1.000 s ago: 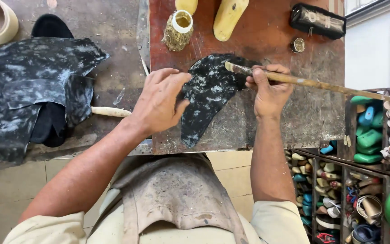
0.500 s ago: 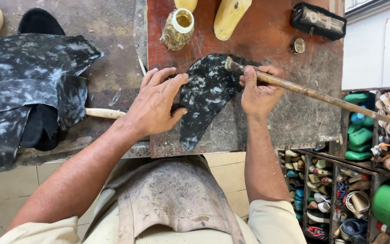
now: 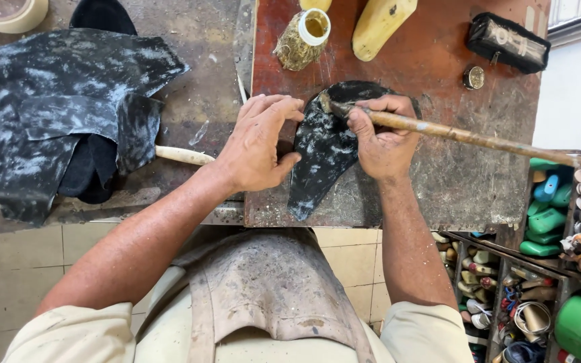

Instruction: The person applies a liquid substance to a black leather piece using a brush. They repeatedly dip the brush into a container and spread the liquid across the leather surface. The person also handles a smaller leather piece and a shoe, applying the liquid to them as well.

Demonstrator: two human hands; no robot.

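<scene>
A black, grey-smeared curved leather piece [image 3: 324, 154] lies on a reddish-brown work board [image 3: 432, 87]. My left hand [image 3: 260, 144] presses flat on the piece's left edge, fingers spread. My right hand [image 3: 381, 138] grips a long wooden-handled brush [image 3: 465, 136], whose bristle end rests on the top of the leather piece; the handle runs out to the right.
A glue-crusted jar [image 3: 302, 31] and a yellow wooden shoe last [image 3: 381, 21] stand at the board's far edge, with a black case [image 3: 509, 42] and a small round tin [image 3: 473, 77]. Stacked black leather pieces [image 3: 55, 114] lie at left. Shelves of shoe lasts [image 3: 559, 208] are at right.
The brush head has moved left along the top of the leather piece, and my right hand followed it. My left hand stays pressed on the piece.
</scene>
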